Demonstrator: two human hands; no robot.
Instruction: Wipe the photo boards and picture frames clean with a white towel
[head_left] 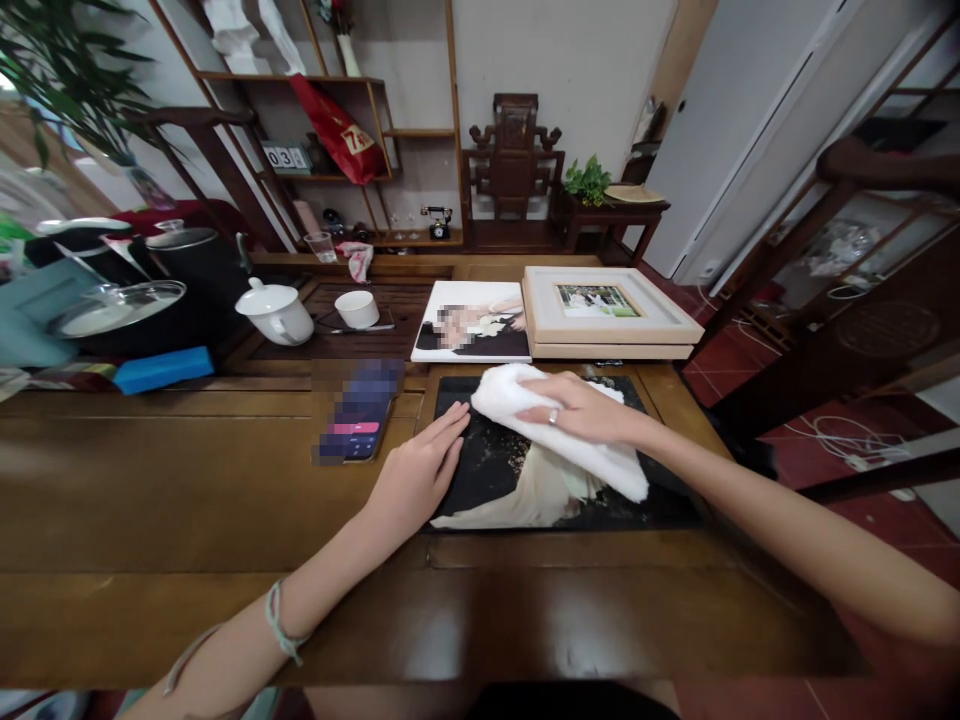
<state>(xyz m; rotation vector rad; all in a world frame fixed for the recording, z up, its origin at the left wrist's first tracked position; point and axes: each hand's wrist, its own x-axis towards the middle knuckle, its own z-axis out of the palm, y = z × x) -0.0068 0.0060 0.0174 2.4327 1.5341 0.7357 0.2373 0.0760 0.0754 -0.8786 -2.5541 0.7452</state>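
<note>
Head view: my right hand (581, 408) lies palm down on a folded white cloth (570, 445), fingers stretched flat over it rather than curled, pressing it onto a dark photo panel (487, 465) that lies flat on the wooden table (187, 480). My left hand (420, 472) rests flat on the panel's left edge, fingers apart, holding nothing, with a phone (360, 415) just beside it. Behind the panel lie a photo print (472, 322) and a framed picture (600, 305), side by side.

My wooden table (187, 480) bears a dark photo panel (487, 470) near its right edge. A phone (360, 415) lies just left of it. Framed pictures (607, 310) sit toward the far edge.
</note>
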